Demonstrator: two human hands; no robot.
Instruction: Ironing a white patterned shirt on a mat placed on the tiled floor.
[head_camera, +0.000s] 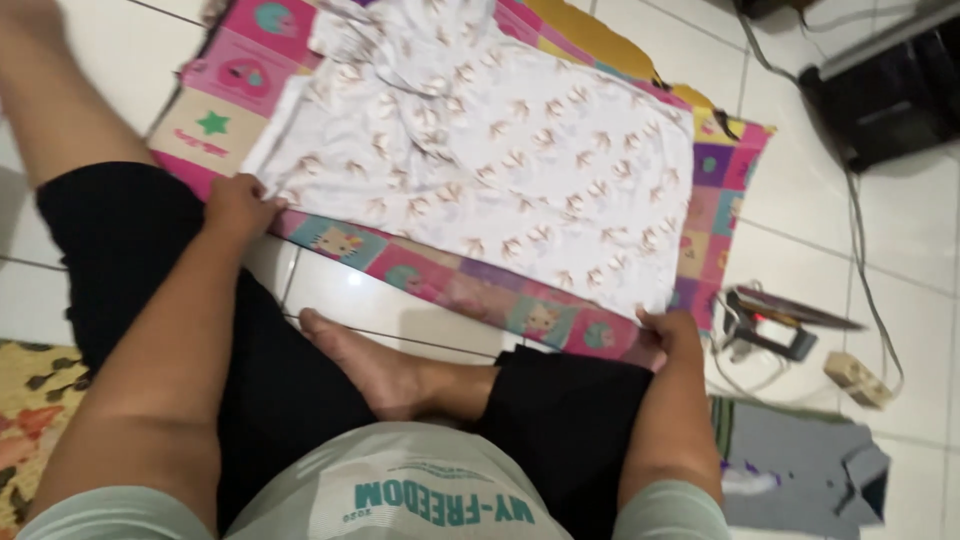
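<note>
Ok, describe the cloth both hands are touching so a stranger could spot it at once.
Start at the patchwork mat with pink cartoon squares, spread on the white tiled floor. Lying flat across it is the white garment, with the left hand at one near corner and the right hand at the other. Its small brownish repeating print sets it apart from the plain grey shirt folded nearby.

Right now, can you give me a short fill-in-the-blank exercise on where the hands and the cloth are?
1. The white patterned garment lies spread on a colourful patchwork ____.
2. The left hand and right hand both rest at the garment's near ____.
3. The clothes iron sits on the tiled floor beside the ____ hand.
4. A folded ____ shirt lies beyond the right knee.

Missing words: mat; edge; right; grey
</note>
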